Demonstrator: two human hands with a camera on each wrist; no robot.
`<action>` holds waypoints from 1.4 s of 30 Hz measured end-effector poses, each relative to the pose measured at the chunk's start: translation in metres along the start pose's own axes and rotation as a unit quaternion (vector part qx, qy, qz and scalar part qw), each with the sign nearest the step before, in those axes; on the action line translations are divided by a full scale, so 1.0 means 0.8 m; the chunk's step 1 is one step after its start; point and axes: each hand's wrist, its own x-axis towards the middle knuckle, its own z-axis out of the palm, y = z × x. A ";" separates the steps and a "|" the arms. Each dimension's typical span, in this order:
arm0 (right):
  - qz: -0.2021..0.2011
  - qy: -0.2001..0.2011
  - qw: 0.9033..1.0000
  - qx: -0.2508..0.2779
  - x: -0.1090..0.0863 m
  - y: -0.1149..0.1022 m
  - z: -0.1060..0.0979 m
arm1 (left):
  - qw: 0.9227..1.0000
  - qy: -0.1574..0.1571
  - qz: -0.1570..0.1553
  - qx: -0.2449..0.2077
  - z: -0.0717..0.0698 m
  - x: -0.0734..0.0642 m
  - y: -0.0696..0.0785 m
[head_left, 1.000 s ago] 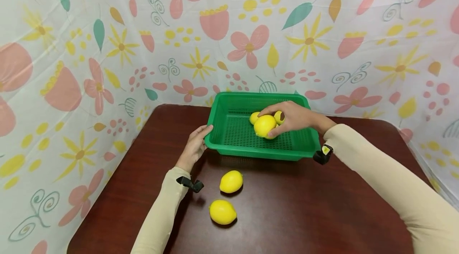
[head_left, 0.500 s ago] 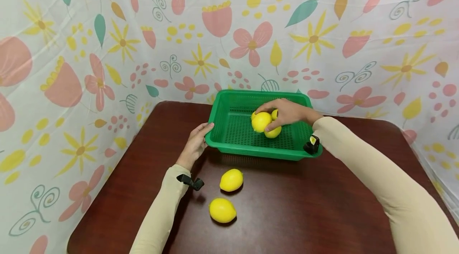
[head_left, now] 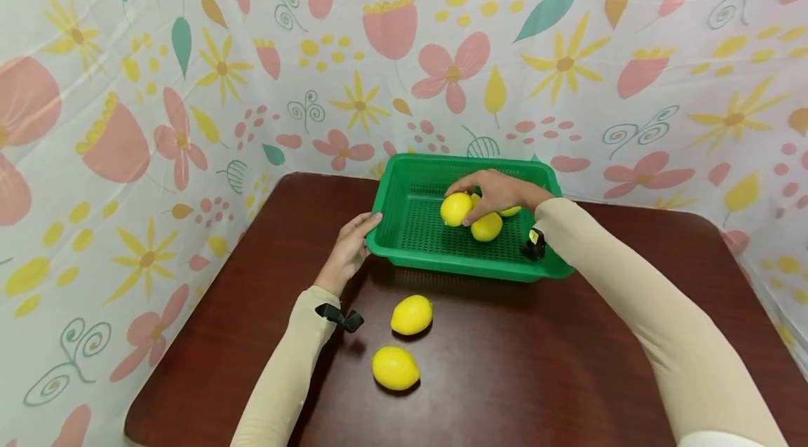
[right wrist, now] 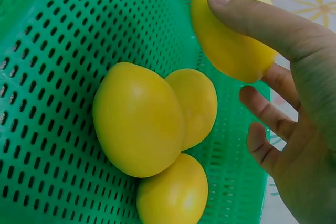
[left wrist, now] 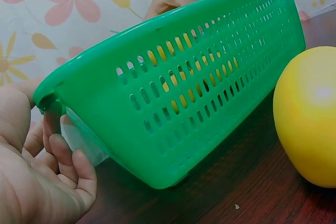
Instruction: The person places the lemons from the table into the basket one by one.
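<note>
My right hand (head_left: 499, 191) holds a yellow lemon (head_left: 456, 209) over the inside of a green plastic basket (head_left: 467, 263). In the right wrist view the thumb (right wrist: 239, 11) lies across this lemon, with other fingers behind it. Three more lemons, among them a nearer one (right wrist: 139, 119), lie together on the basket's slotted floor. My left hand (head_left: 347, 250) grips the basket's left end; in the left wrist view its fingers (left wrist: 63, 156) curl under the rim. On the table, in front of the basket, are a lemon (head_left: 412, 314) and another lemon (head_left: 395, 368).
The basket stands toward the back of a dark reddish-brown table (head_left: 536, 363). Behind and to the left hangs a white curtain (head_left: 240, 103) printed with flowers and leaves. Black straps, one a left wrist strap (head_left: 341, 317), sit over beige sleeves.
My right hand, still holding the lemon, has shifted a little left and back within the basket, uncovering more of the lemons below. The left hand keeps its grip on the rim.
</note>
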 end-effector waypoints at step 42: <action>0.012 0.029 0.999 0.010 -0.008 -0.030 0.004 | 1.000 0.006 0.005 -0.012 0.000 0.002 -0.001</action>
